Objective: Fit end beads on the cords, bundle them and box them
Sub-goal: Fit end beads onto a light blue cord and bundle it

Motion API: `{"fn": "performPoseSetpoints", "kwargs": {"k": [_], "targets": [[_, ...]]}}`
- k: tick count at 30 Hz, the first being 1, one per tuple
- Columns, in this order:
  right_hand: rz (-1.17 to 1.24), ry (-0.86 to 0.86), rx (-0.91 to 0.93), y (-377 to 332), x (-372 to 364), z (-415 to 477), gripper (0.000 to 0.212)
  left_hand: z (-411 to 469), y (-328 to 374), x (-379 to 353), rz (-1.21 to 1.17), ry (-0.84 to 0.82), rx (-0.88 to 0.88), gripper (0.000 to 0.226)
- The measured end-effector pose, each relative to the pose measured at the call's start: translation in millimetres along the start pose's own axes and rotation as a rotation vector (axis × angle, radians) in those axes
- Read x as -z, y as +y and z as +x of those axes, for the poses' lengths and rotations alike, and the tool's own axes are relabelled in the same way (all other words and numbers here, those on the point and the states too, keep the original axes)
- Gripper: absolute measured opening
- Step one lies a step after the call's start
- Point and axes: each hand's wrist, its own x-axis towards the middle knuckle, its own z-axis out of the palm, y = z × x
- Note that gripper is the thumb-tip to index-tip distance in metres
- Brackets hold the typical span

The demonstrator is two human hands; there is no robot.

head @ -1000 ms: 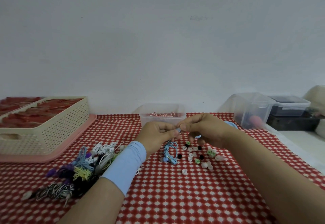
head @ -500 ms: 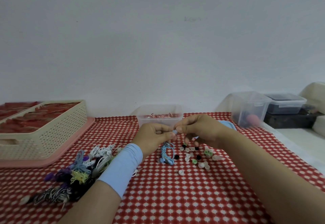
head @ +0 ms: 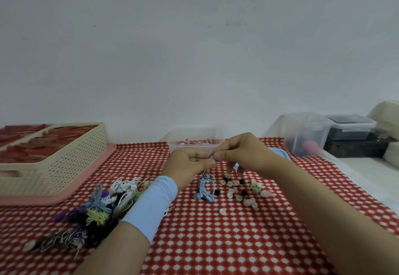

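Note:
My left hand (head: 190,164) and my right hand (head: 241,153) meet above the table, both pinching the tip of a light blue cord (head: 206,187). The rest of that cord hangs down as a small coil onto the red patterned cloth. What sits between the fingertips is too small to make out. Loose end beads (head: 244,192) in white, green and black lie scattered just right of the coil. A pile of bundled cords (head: 101,207) in white, purple, yellow and black lies left of my left forearm. Behind my hands stands a clear plastic box (head: 194,138) holding pinkish cords.
A cream perforated basket (head: 56,164) on a pink tray (head: 90,171) stands at the far left, filled with red items. Clear lidded containers (head: 306,132) and a dark box (head: 354,147) sit at the back right. The wall rises right behind the table.
Both hands stay pinched together on the blue cord's tip and have shifted slightly. The view has tipped a little; nothing on the table moved.

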Motion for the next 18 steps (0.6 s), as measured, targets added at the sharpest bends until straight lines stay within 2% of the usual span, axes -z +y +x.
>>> {"fn": "performPoseSetpoints", "kwargs": {"k": [7, 13, 18], "targets": [[-0.090, 0.047, 0.058, -1.2, -7.4, 2.9, 0.006, 0.5, -2.1, 1.9, 0.035, 0.036, -0.011, 0.016], [0.015, -0.068, -0.021, -0.4, 0.5, -1.0, 0.011, 0.4, -3.4, 3.5, 0.029, 0.024, -0.025, 0.016], [0.012, -0.065, -0.032, 2.8, -1.0, -1.0, 0.011, 0.5, -4.9, 2.9, 0.041, 0.017, -0.031, 0.017]]}}
